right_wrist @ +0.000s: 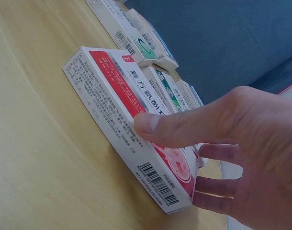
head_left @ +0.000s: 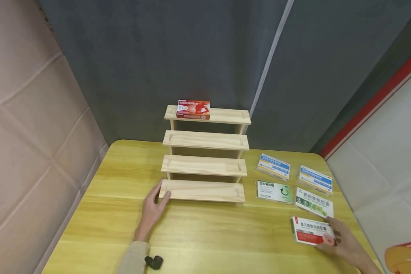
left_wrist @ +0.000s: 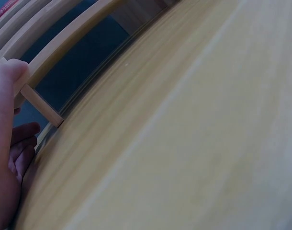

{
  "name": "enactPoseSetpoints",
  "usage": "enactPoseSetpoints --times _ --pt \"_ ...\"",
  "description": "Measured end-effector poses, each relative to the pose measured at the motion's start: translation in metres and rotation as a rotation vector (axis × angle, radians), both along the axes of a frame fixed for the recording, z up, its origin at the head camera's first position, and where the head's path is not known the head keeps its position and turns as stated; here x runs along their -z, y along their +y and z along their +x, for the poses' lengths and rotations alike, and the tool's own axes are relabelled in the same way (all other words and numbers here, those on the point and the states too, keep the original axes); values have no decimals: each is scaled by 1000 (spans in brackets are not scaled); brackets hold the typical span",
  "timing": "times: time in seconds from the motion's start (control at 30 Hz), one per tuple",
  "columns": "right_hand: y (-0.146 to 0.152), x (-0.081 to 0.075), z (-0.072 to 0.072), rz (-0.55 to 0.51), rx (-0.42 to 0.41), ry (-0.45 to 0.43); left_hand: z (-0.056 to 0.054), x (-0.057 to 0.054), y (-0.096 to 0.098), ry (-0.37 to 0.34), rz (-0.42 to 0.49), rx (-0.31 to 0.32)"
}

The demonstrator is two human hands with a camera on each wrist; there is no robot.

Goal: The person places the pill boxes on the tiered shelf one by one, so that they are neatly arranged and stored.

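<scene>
A tiered wooden rack [head_left: 205, 166] stands toward the back of the table. My left hand [head_left: 152, 209] holds the left end of its lowest board, the thumb on the front edge; in the left wrist view the other fingers are curled beside the support under the board [left_wrist: 64, 43]. At the right, my right hand [head_left: 344, 241] grips a red-and-white medicine box [head_left: 313, 231] by its right end. The right wrist view shows the thumb on the near edge of this box [right_wrist: 117, 103] and the fingers at its far side. Whether the box touches the table cannot be told.
A red medicine box [head_left: 193, 109] lies on the rack's top board. Right of the rack are a green-and-white box [head_left: 274, 191], a white box with green pictures [head_left: 314, 202] and two blue-and-white boxes [head_left: 273, 167]. A dark grey partition [head_left: 178, 57] rises behind the table [head_left: 226, 236].
</scene>
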State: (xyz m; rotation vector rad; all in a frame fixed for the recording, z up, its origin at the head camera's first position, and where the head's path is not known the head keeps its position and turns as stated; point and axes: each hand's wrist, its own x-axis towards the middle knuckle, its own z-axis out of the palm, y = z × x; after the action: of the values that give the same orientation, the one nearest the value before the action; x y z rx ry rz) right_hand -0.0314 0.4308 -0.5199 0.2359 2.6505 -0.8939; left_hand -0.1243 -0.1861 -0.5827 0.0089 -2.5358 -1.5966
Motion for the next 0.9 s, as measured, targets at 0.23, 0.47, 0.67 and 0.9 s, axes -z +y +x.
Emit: enactPoseSetpoints --times 0.23,0.47,0.67,0.9 --pt "-10 0 10 19 28 4 0 -1 0 -5 -9 -4" --pt "-15 5 16 -24 28 46 1 0 -1 -2 4 -7" --pt "-16 10 18 -33 65 -31 1 0 0 -4 6 -8" --pt "-16 13 18 -3 62 -17 1 1 0 -5 2 -11"
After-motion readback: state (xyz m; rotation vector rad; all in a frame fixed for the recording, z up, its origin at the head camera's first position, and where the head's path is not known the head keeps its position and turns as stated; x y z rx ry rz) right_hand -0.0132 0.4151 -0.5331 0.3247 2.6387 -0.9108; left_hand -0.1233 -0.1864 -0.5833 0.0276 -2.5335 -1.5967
